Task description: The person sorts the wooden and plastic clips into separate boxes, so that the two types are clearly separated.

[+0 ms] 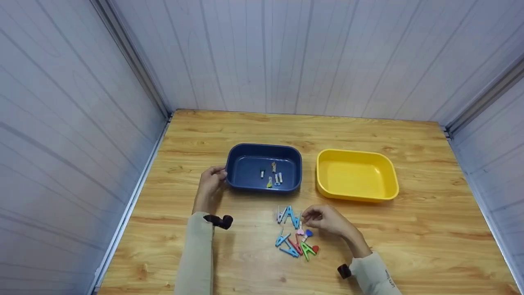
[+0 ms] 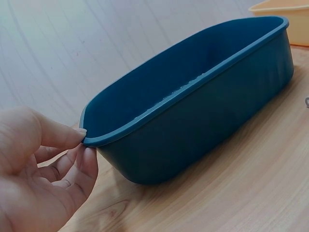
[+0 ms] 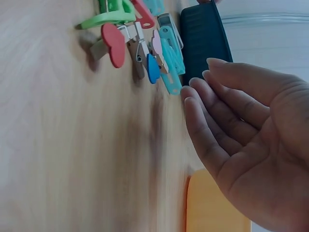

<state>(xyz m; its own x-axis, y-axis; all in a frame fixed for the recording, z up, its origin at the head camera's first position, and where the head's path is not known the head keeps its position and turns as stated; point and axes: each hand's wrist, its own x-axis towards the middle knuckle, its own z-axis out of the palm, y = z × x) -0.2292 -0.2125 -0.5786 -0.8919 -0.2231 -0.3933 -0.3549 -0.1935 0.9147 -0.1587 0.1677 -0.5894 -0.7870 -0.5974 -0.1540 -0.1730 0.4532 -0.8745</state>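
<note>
My left hand (image 1: 211,182) pinches the left rim of a dark blue basin (image 2: 193,125) between thumb and fingers. Several small wooden clothespins (image 1: 277,179) lie inside that basin. Over the right side of a loose pile, my right hand (image 1: 329,221) hovers with relaxed, slightly bent fingers and nothing between them. The pile has light blue plastic clothespins (image 1: 289,213), a red one (image 1: 295,244) and a green one (image 1: 307,250). Among them are small wooden clothespins with a red heart (image 3: 113,46), a blue heart (image 3: 153,68) and a pink heart (image 1: 300,231).
A yellow basin (image 1: 356,178) stands to the right of the blue one, with no clothespins in it. Both rest on a wood-grain table (image 1: 430,229). Pale panelled walls (image 1: 286,57) enclose the table at the back and on both sides.
</note>
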